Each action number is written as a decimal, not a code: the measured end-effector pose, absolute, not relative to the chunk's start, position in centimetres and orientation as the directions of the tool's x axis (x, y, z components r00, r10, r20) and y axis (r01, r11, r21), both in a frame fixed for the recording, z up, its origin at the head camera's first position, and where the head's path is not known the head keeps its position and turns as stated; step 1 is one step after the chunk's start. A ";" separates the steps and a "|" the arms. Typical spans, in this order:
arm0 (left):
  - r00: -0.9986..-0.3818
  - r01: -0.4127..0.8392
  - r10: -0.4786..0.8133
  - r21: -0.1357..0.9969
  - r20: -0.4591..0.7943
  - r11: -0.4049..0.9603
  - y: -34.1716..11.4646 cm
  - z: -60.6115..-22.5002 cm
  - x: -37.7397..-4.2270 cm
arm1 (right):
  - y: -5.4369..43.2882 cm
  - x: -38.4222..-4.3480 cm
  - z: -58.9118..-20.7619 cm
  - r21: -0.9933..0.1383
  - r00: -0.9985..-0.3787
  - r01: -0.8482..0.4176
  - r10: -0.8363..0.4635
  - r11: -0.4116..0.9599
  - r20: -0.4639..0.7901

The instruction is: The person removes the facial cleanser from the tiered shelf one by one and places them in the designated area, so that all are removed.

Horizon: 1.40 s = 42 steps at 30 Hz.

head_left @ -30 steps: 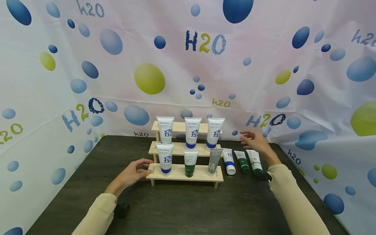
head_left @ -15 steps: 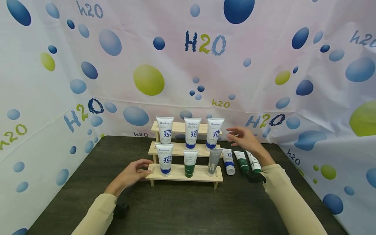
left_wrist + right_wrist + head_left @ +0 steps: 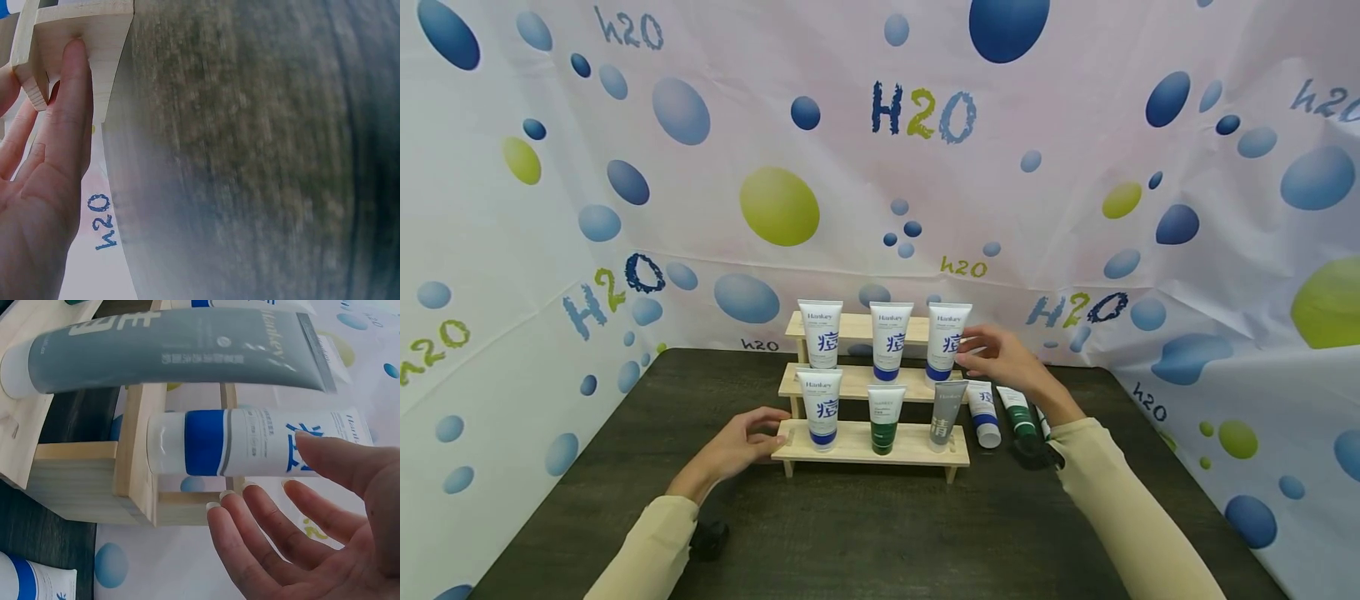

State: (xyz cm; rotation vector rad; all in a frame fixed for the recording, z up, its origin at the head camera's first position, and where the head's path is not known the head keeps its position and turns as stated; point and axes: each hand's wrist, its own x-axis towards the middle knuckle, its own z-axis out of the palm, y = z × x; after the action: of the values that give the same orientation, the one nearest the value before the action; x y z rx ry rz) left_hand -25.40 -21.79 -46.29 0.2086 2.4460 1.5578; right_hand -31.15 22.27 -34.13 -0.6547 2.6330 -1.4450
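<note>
Shelved: six upright tubes. Unshelved: lying tubes. Left hand: pinching wooden rack. Right hand: fingers loosely parted, ungripping, beside Hankey tube.

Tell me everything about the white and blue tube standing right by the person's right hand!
The white tube looks like smooth plastic. It stands upright, its whitish cap down, at the right end of the middle step of a wooden stand. Above the cap is a wide blue band, then small print, a big blue character and the word "Hankey" near its flat top. The right hand is beside it; I can't tell whether they touch.
</note>
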 end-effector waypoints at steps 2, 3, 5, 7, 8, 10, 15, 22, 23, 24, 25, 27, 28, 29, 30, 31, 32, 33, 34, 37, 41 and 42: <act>-0.962 -0.007 0.244 0.906 -0.121 0.423 -21.8 -46.3 -25.4 | 22.0 -31.1 -34.2 -0.815 -0.909 -0.331 -0.393 0.475 0.140; -0.962 -0.006 0.243 0.906 -0.120 0.423 -21.8 -46.3 -25.4 | 21.9 -31.1 -34.2 -0.815 -0.911 -0.327 -0.388 0.478 0.138; -0.962 -0.002 0.245 0.905 -0.117 0.425 -21.8 -46.3 -25.4 | 21.8 -31.1 -34.3 -0.816 -0.913 -0.322 -0.384 0.479 0.135; -0.962 0.001 0.246 0.904 -0.116 0.428 -21.9 -46.3 -25.5 | 21.7 -31.1 -34.3 -0.820 -0.914 -0.319 -0.383 0.475 0.134; -0.962 0.003 0.247 0.903 -0.114 0.430 -21.9 -46.3 -25.5 | 21.6 -31.1 -34.3 -0.823 -0.915 -0.316 -0.380 0.473 0.133; -0.962 0.004 0.248 0.903 -0.114 0.429 -21.9 -46.3 -25.5 | 21.5 -31.1 -34.4 -0.825 -0.917 -0.313 -0.376 0.471 0.133; -0.962 -0.002 0.247 0.908 -0.117 0.420 -21.9 -46.3 -25.5 | 21.3 -31.3 -34.6 -0.817 -0.920 -0.308 -0.371 0.487 0.126; -0.962 0.002 0.247 0.905 -0.114 0.426 -22.0 -46.2 -25.5 | 20.9 -31.5 -34.8 -0.816 -0.922 -0.306 -0.365 0.490 0.127; -0.963 0.001 0.244 0.904 -0.115 0.428 -22.0 -46.1 -25.4 | 20.8 -31.5 -34.8 -0.816 -0.924 -0.304 -0.361 0.492 0.126; -0.963 0.001 0.243 0.902 -0.115 0.431 -22.0 -46.1 -25.4 | 20.7 -31.5 -34.8 -0.816 -0.926 -0.301 -0.357 0.494 0.125; -0.963 0.000 0.242 0.902 -0.116 0.432 -22.0 -46.1 -25.4 | 20.7 -31.5 -34.8 -0.817 -0.927 -0.298 -0.353 0.494 0.124; -0.963 -0.003 0.242 0.903 -0.118 0.429 -22.0 -46.2 -25.4 | 20.5 -31.6 -34.9 -0.815 -0.930 -0.293 -0.345 0.500 0.122; -0.963 -0.003 0.243 0.906 -0.117 0.424 -21.9 -46.2 -25.4 | 20.5 -31.6 -35.0 -0.816 -0.932 -0.290 -0.342 0.500 0.121; -0.963 -0.003 0.244 0.907 -0.117 0.422 -21.9 -46.2 -25.4 | 20.4 -31.6 -35.0 -0.815 -0.932 -0.290 -0.341 0.501 0.123; -0.962 -0.004 0.245 0.908 -0.117 0.419 -21.9 -46.2 -25.4 | 20.4 -31.5 -35.0 -0.815 -0.930 -0.295 -0.344 0.499 0.127; -0.962 -0.005 0.245 0.910 -0.117 0.416 -21.9 -46.2 -25.4 | 20.3 -31.6 -35.1 -0.815 -0.930 -0.297 -0.344 0.498 0.129; -0.962 -0.005 0.246 0.911 -0.117 0.412 -21.9 -46.2 -25.4 | 20.3 -31.6 -35.2 -0.814 -0.929 -0.302 -0.346 0.496 0.133; -0.962 -0.005 0.247 0.912 -0.117 0.409 -21.9 -46.2 -25.4 | 20.3 -31.6 -35.2 -0.814 -0.927 -0.307 -0.348 0.494 0.138; -0.962 -0.005 0.248 0.913 -0.117 0.408 -21.9 -46.2 -25.3 | 20.3 -31.6 -35.3 -0.817 -0.928 -0.305 -0.347 0.489 0.139; -0.961 -0.001 0.251 0.914 -0.113 0.406 -21.9 -46.3 -25.3 | 20.3 -31.7 -35.5 -0.816 -0.926 -0.313 -0.348 0.486 0.148; -0.961 0.005 0.253 0.911 -0.110 0.413 -21.9 -46.3 -25.3 | 20.3 -31.7 -35.6 -0.815 -0.923 -0.325 -0.350 0.479 0.162; -0.962 0.005 0.251 0.910 -0.110 0.415 -21.9 -46.3 -25.3 | 20.2 -31.7 -35.6 -0.814 -0.922 -0.328 -0.349 0.479 0.166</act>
State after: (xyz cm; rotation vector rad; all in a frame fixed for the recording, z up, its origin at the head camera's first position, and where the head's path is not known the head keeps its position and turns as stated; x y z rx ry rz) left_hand -25.35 -21.87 -46.35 0.2252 2.4421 1.5681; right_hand -31.69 20.25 -35.62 -0.6140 2.6820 -1.4687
